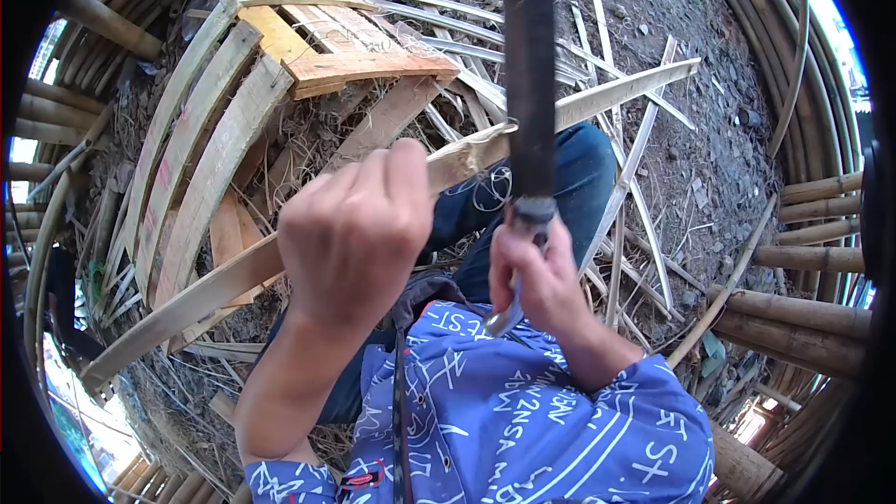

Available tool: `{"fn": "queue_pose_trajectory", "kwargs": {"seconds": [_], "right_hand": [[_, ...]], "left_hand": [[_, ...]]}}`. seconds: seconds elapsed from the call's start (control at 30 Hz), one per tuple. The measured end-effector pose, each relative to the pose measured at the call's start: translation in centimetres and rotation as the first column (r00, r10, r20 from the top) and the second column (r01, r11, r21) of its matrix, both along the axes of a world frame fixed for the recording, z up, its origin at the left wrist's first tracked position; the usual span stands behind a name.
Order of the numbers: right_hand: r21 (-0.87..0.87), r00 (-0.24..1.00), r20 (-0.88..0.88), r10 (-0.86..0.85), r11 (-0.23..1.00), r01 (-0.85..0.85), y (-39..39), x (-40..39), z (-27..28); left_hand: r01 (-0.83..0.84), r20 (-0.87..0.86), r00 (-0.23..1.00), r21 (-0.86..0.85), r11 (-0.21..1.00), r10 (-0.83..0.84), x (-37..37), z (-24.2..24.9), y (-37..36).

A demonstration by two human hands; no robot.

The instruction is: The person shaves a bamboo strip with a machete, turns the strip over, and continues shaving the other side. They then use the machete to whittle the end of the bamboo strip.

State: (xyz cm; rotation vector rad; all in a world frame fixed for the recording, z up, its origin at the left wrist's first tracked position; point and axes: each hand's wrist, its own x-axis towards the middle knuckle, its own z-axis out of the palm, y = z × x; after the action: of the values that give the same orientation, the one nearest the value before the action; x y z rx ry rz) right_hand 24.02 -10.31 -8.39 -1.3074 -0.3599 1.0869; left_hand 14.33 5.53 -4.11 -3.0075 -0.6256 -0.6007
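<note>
My left hand (350, 233) is closed around a long, pale bamboo strip (625, 93). The strip runs slantwise across the view, from low on the left to the upper right, over my bent legs. In my right hand (541, 271) is the handle of a machete, whose dark blade (530, 65) points up and passes in front of the strip. A silvery metal end shows below that fist. Right beside the blade, a raised, rough shaving (481, 142) stands on the strip's upper edge.
A wooden frame of slats (373, 67) lies at upper left, with curved planks (201, 159) beside it. Several split strips (644, 149) and shavings litter the dirt ground (719, 224). Bamboo poles (803, 317) form walls on both sides.
</note>
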Motion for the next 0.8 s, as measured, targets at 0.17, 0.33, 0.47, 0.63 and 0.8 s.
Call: {"fn": "queue_pose_trajectory", "kwargs": {"seconds": [0.17,0.33,0.47,0.63,0.8], "right_hand": [[-0.068,0.997,0.063,0.034,0.997,-0.03,-0.4,1.0,-0.2],[-0.02,0.997,0.002,0.079,0.997,-0.079,0.0,-0.3,0.1],[-0.051,0.999,0.021,0.035,0.998,-0.034,-0.2,0.3,-0.4],[-0.022,0.997,-0.03,0.065,0.998,-0.066,-0.5,0.1,-0.6],[-0.015,0.996,-0.074,-0.045,0.999,0.044,-0.6,0.1,-1.1]], "left_hand": [[-0.006,-0.026,1.0,-0.01,1.0,0.006,-0.4,-0.4,0.2],[-0.021,-0.026,0.999,-0.017,1.0,0.02,-0.1,-0.6,0.2],[-0.033,0.017,0.999,-0.063,0.997,0.034,-0.2,-0.2,0.0],[-0.039,-0.032,0.999,-0.034,0.999,0.038,-0.5,-0.4,0.7],[-0.043,-0.025,0.999,0.009,0.999,0.043,-0.4,0.3,0.8]]}}
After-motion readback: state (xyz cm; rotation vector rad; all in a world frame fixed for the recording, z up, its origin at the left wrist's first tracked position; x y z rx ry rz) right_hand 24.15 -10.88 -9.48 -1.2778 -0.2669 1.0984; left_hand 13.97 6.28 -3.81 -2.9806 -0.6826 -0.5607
